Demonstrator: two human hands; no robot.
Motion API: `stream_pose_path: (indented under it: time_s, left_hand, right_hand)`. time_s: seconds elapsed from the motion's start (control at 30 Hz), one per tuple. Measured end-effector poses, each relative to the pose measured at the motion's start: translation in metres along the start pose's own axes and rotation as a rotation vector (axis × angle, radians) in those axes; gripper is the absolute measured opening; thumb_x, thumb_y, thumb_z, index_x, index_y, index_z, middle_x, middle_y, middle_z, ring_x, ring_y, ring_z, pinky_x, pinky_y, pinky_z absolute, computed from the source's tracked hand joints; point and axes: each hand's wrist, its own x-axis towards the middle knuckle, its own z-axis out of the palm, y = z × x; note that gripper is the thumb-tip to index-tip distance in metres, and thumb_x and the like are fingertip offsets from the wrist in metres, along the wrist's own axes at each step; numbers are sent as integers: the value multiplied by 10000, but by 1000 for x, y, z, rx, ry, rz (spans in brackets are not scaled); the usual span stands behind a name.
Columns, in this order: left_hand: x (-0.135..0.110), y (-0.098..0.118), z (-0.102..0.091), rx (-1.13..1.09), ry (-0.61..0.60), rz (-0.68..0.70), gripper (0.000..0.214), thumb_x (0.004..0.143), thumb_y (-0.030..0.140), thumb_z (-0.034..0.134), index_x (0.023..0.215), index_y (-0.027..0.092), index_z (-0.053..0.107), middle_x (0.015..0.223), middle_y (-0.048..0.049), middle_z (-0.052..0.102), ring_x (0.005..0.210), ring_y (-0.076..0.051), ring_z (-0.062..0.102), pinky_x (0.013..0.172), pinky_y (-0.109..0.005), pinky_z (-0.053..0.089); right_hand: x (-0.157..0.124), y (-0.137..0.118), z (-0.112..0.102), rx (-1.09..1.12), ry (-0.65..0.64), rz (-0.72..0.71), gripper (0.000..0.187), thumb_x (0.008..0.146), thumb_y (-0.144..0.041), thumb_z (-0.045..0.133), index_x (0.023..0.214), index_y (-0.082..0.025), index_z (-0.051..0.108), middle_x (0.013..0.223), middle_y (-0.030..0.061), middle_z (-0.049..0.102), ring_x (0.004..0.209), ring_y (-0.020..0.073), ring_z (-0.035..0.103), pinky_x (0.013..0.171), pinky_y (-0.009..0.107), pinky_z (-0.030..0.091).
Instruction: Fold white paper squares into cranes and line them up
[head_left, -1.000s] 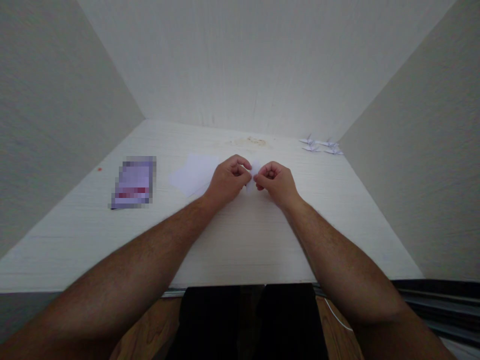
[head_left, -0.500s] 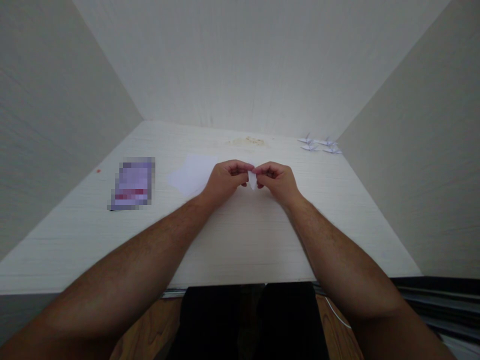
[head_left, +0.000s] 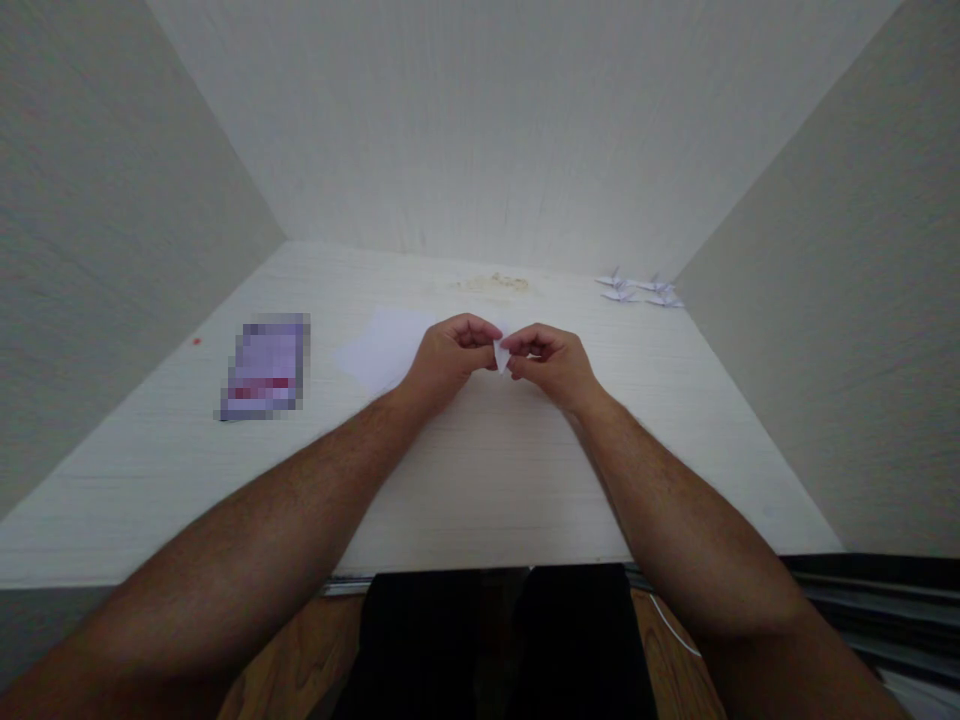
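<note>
A small folded piece of white paper (head_left: 502,357), narrowing to a point at its lower end, is held up between my two hands above the middle of the table. My left hand (head_left: 457,350) pinches its left side between thumb and fingers. On the other side, my right hand (head_left: 551,358) grips the paper's right edge with the fingertips. The fingers cover part of the folds. Flat white paper sheets (head_left: 379,345) lie just left of my left hand, partly hidden by it.
Several folded paper cranes (head_left: 637,288) sit in the back right corner. A blurred purple packet-like item (head_left: 266,365) lies on the left of the white table (head_left: 495,480). Walls (head_left: 480,130) enclose the back and both sides. Brownish marks stain the table's back part.
The thumbs have closed in on the folded paper, which has shifted slightly left and up. My left fingers have moved a little; the arms are almost still.
</note>
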Motion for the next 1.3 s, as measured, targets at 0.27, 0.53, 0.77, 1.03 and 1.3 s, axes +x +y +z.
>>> stream_pose_path:
  time_s: [0.27, 0.53, 0.77, 1.03, 1.3]
  left_hand:
    - [-2, 3, 2, 61, -16, -27, 226, 589, 115, 746, 800, 144, 669, 742, -6, 699, 653, -107, 642, 652, -254, 522]
    - [-4, 9, 7, 103, -43, 53, 230, 592, 187, 787, 755, 166, 625, 672, 8, 677, 605, -112, 641, 649, -276, 538]
    - [-6, 7, 8, 168, 8, 85, 191, 623, 214, 773, 736, 168, 626, 687, -3, 688, 638, -130, 663, 651, -281, 541]
    - [-7, 3, 6, 278, 17, 130, 239, 658, 321, 808, 730, 169, 639, 689, -21, 692, 635, -133, 643, 603, -260, 500]
    - [-7, 1, 5, 330, 55, 130, 212, 692, 345, 789, 722, 170, 673, 662, -28, 692, 606, -137, 635, 584, -260, 498]
  right_hand:
    - [0, 6, 1, -3, 15, -5, 172, 669, -261, 732, 822, -196, 687, 674, -24, 649, 573, 100, 574, 580, 275, 496]
    - [1, 10, 3, -27, 107, -50, 79, 724, -223, 651, 790, -208, 691, 607, -30, 643, 541, 106, 579, 537, 264, 467]
    - [1, 10, 3, -36, 114, -72, 47, 766, -232, 624, 791, -215, 660, 619, -35, 631, 565, 107, 588, 558, 268, 476]
    - [-1, 4, 6, -33, 97, -55, 59, 774, -255, 634, 765, -215, 590, 632, -44, 602, 558, 89, 550, 546, 251, 459]
    - [1, 9, 4, -17, 60, -33, 173, 762, -346, 704, 769, -215, 592, 662, -29, 621, 581, 105, 575, 567, 268, 484]
